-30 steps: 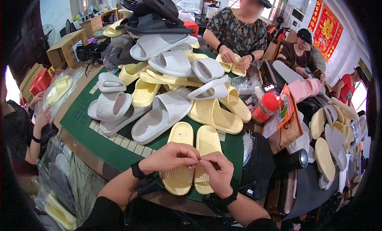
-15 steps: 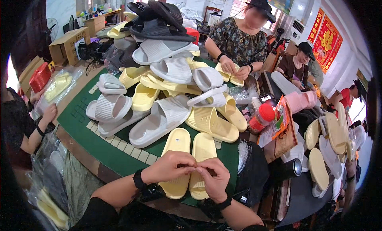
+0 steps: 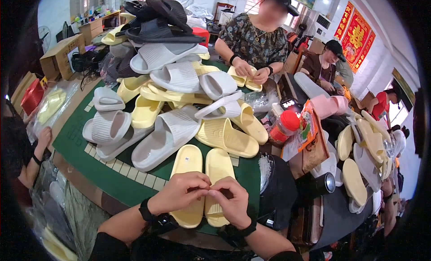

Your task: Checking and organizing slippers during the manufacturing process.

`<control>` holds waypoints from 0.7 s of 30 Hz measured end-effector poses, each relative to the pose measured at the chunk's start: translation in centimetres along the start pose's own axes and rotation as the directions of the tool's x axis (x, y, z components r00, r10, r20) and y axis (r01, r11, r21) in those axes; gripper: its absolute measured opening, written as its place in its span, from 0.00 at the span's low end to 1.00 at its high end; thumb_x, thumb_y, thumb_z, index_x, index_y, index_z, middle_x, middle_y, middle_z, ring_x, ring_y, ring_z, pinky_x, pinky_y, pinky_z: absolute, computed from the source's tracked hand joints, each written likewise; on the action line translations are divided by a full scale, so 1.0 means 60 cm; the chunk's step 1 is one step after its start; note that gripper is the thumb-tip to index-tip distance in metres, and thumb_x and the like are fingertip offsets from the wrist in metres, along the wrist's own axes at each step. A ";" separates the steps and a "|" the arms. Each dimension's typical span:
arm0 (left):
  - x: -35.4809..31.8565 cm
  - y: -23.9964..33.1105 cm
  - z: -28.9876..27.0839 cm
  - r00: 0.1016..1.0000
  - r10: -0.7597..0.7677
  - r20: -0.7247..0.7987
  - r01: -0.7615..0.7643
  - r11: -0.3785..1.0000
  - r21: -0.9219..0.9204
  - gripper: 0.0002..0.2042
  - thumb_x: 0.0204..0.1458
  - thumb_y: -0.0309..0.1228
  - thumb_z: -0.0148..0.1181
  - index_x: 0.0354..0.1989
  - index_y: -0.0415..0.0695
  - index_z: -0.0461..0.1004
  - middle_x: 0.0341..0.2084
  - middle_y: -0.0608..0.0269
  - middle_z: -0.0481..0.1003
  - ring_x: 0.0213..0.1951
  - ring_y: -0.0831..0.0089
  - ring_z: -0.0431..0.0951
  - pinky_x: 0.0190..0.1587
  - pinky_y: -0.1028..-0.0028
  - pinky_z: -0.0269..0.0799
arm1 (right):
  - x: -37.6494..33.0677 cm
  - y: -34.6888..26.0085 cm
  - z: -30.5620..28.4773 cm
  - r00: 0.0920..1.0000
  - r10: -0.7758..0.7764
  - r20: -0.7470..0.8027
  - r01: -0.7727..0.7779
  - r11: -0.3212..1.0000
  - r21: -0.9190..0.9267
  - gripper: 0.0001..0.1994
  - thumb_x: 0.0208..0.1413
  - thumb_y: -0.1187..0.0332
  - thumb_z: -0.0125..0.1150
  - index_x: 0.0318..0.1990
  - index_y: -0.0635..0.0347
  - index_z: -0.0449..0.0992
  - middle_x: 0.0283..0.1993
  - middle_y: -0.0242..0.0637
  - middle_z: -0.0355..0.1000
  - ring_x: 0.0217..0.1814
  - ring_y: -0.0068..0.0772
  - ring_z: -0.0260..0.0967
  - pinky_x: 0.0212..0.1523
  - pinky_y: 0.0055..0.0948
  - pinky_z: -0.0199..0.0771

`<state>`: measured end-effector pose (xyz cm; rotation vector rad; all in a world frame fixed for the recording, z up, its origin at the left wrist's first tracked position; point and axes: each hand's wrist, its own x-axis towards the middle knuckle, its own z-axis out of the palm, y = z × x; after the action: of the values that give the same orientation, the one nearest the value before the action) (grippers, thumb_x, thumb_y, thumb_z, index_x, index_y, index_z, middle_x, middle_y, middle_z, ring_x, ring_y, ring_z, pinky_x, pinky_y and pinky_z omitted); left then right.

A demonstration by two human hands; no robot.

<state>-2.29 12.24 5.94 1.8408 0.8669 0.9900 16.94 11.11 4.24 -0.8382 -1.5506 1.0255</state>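
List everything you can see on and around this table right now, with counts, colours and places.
yellow slides: two, pale yellow, side by side at the near table edge
slide heap: many, white, grey, yellow, black on top, table middle
green mat: one, under the heap
red-lidded jar: one, right of the heap
cardboard boxes: brown, far left
other people: one opposite, more at right
left hand: over the pair's heels
right hand: fingertips meeting the left's

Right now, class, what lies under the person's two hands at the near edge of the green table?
A pair of pale yellow foam slides lies side by side on the green table mat. The left hand and right hand cover their heel ends; whatever the fingertips pinch is hidden.
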 end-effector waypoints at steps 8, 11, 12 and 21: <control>-0.001 0.000 0.005 1.000 -0.004 -0.009 0.004 1.000 0.019 0.06 0.52 0.19 0.60 0.38 0.36 0.77 0.38 0.57 0.77 0.35 0.66 0.80 0.37 0.71 0.76 | -0.003 0.005 -0.001 0.998 0.046 0.030 -0.044 0.997 -0.056 0.04 0.54 0.79 0.65 0.35 0.65 0.76 0.36 0.32 0.71 0.36 0.20 0.68 0.36 0.19 0.67; -0.002 -0.004 0.010 0.993 0.098 -0.058 -0.092 0.991 0.099 0.07 0.50 0.18 0.61 0.39 0.36 0.76 0.38 0.56 0.77 0.36 0.63 0.80 0.38 0.70 0.76 | 0.000 0.006 -0.004 0.998 0.031 0.058 -0.027 0.997 -0.079 0.04 0.54 0.79 0.65 0.36 0.65 0.76 0.36 0.32 0.71 0.36 0.20 0.68 0.36 0.18 0.67; 0.001 -0.001 0.013 0.984 0.159 -0.084 -0.144 0.976 0.160 0.08 0.50 0.18 0.61 0.38 0.37 0.76 0.38 0.56 0.77 0.36 0.61 0.80 0.38 0.70 0.76 | 0.000 0.005 -0.002 0.998 0.037 0.056 -0.033 0.997 -0.076 0.04 0.54 0.79 0.65 0.36 0.65 0.76 0.36 0.32 0.71 0.36 0.20 0.68 0.36 0.18 0.67; -0.007 -0.003 0.023 0.966 0.224 -0.128 -0.188 0.952 0.242 0.07 0.48 0.18 0.62 0.36 0.36 0.75 0.37 0.54 0.78 0.38 0.58 0.80 0.40 0.69 0.77 | -0.006 0.004 0.003 0.999 0.008 -0.035 -0.008 1.000 0.013 0.04 0.54 0.76 0.66 0.35 0.64 0.77 0.33 0.34 0.72 0.33 0.21 0.68 0.33 0.20 0.68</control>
<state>-1.28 11.45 5.20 2.1045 0.9247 1.2186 16.83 10.86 3.87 -0.8499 -1.5110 1.0210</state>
